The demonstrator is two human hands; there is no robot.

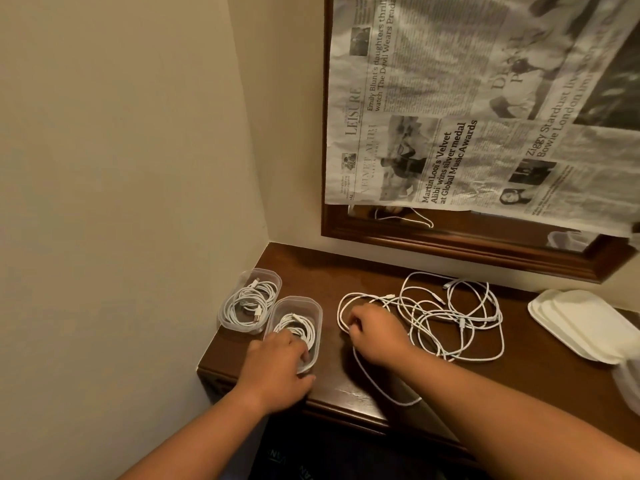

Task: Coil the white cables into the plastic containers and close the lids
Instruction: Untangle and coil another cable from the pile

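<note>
Two clear plastic containers stand lidless at the left end of a dark wooden table [519, 348]. The far container [273, 277] holds a coiled white cable. The near container [317, 306] holds another coil [296, 325], and my left hand [277, 368] grips its front end, fingers reaching inside. A loose tangle of white cables [453, 317] lies in the table's middle. My right hand [375, 332] pinches a strand at the tangle's left side. A loop [388, 393] runs toward the front edge.
A stack of white lids [585, 323] lies at the table's right end, with another clear container [630, 382] partly cut off at the frame's edge. A wood-framed mirror [467, 244] covered with newspaper hangs behind. Walls close the left corner.
</note>
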